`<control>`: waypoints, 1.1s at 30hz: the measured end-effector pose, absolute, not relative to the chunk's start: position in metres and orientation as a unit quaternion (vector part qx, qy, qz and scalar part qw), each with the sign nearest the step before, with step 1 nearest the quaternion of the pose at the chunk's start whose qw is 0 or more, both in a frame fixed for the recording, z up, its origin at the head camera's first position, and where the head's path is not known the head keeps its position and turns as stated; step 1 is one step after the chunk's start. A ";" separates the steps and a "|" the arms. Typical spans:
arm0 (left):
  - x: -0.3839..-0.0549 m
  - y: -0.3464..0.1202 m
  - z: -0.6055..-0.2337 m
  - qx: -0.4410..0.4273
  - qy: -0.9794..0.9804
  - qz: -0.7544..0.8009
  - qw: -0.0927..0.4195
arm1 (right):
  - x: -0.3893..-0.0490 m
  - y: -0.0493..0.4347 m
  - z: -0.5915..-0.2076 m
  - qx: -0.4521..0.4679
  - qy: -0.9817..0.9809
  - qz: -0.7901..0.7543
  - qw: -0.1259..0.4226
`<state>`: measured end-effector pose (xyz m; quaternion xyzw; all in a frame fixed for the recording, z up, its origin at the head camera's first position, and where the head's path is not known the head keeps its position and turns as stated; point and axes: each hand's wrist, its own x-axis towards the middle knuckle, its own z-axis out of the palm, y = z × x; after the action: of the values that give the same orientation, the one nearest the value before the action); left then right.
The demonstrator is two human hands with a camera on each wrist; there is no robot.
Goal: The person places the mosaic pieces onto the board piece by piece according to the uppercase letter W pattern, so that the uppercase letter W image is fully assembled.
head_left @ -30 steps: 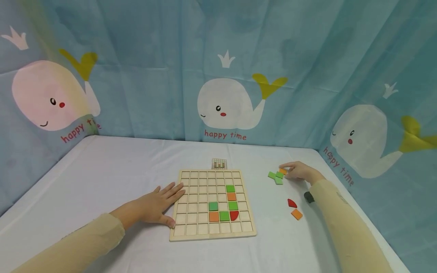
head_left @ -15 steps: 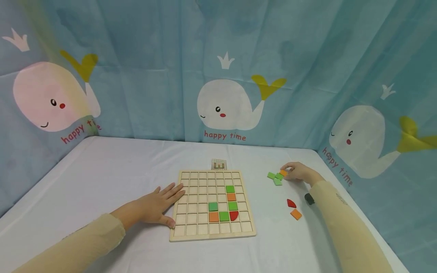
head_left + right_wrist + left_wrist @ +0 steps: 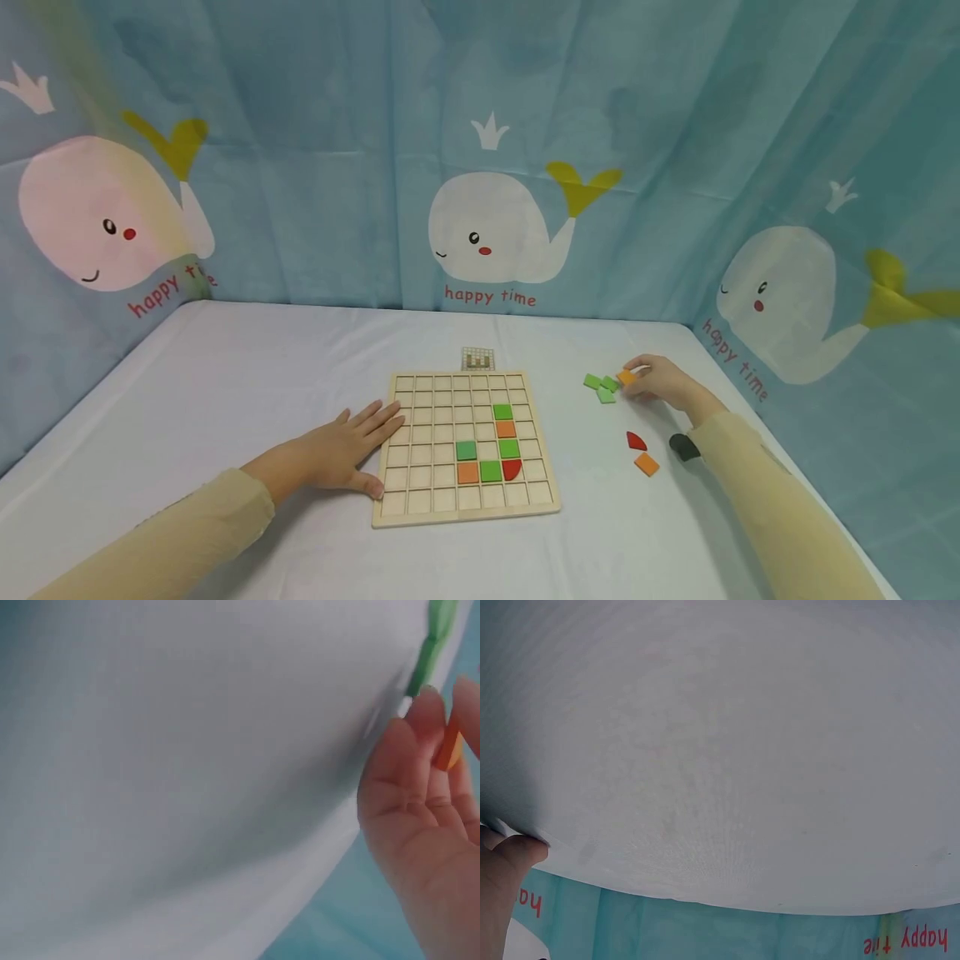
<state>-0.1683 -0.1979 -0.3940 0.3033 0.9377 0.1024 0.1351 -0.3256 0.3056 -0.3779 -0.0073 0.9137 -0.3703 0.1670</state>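
the right hand (image 3: pixel 663 382) pinches an orange tile (image 3: pixel 626 377) near the tabletop's far right corner (image 3: pixel 678 334); a weak pinch could drop it. the left hand (image 3: pixel 341 452), fingers spread, touches the left edge of the board (image 3: pixel 423 409) and could shove it. only the right wrist view shows the palm side.

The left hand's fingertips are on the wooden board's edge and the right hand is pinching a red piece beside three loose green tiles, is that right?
Not quite. The head view shows the right hand pinching an orange piece beside the three loose green tiles, not a red one. The left hand does touch the edge of the wooden board.
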 end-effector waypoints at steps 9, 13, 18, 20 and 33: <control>-0.166 -0.199 -0.387 0.294 0.939 0.106 0.141 | -0.315 0.300 -0.371 -0.023 0.875 -0.458 0.152; -0.167 -0.197 -0.389 0.293 0.940 0.105 0.142 | -0.304 0.297 -0.363 -0.056 0.834 -0.521 0.173; -0.166 -0.197 -0.395 0.293 0.941 0.094 0.141 | -0.289 0.286 -0.355 -0.096 0.801 -0.559 0.191; -0.165 -0.196 -0.395 0.295 0.941 0.093 0.139 | -0.285 0.280 -0.352 -0.103 0.795 -0.566 0.191; -0.161 -0.192 -0.389 0.288 0.942 0.088 0.147 | -0.261 0.238 -0.333 -0.147 0.776 -0.581 0.197</control>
<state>-0.1610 -0.1917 -0.3893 0.2882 0.9421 0.0880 0.1468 -0.2609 0.2375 -0.3329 -0.1471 0.7759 -0.5810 0.1968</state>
